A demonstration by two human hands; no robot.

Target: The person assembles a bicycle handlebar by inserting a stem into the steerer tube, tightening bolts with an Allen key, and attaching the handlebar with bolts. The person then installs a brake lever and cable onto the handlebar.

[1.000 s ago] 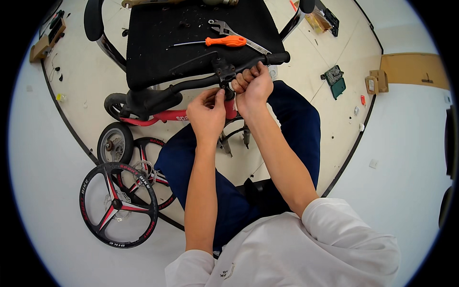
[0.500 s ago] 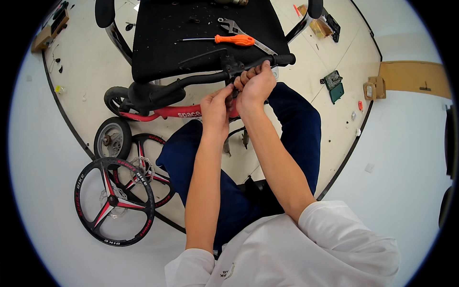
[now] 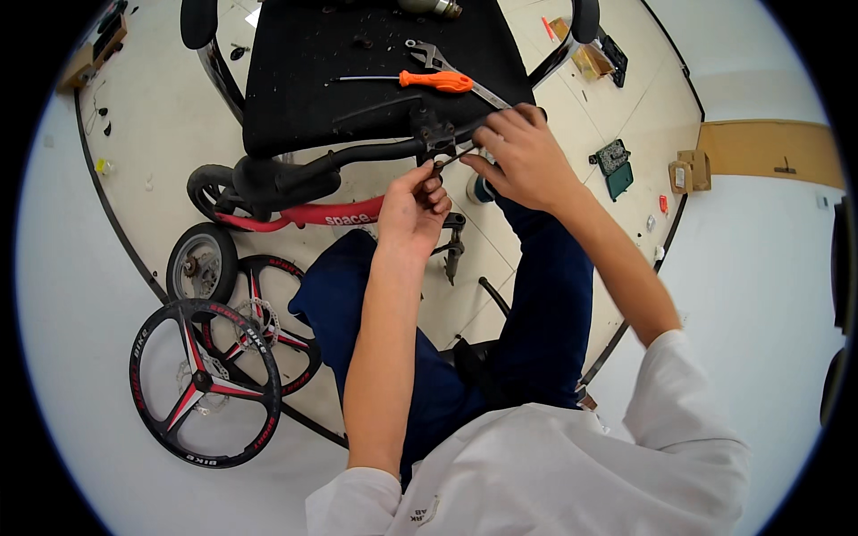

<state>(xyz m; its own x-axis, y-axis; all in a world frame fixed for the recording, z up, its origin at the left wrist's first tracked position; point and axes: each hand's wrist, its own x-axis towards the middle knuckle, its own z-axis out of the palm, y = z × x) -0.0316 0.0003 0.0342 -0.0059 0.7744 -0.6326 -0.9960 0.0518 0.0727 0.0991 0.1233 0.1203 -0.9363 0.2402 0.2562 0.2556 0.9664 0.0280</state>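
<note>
A small red bike frame (image 3: 331, 213) with a black handlebar (image 3: 380, 149) leans between my knees and the chair seat. Just below the handlebar clamp (image 3: 433, 134), my left hand (image 3: 416, 204) is closed in a pinch, its thumb and forefinger hiding most of what they grip. My right hand (image 3: 523, 152), to the right of it, is closed around one end of a thin dark rod (image 3: 456, 155). The rod slants down to the left fingertips; its exact kind is too small to tell. The right hand and forearm cover the handlebar's right grip.
On the black chair seat (image 3: 295, 107) lie an orange-handled screwdriver (image 3: 438, 81) and an adjustable wrench (image 3: 456, 74). Several wheels, including a three-spoke wheel (image 3: 202, 381), stand at the left. A green tool case (image 3: 617, 170) and cardboard boxes (image 3: 693, 171) are on the floor at right.
My right hand has moved right and away from the left hand, and the thin dark rod now shows between them. The left hand has stayed near the clamp, slightly lower.
</note>
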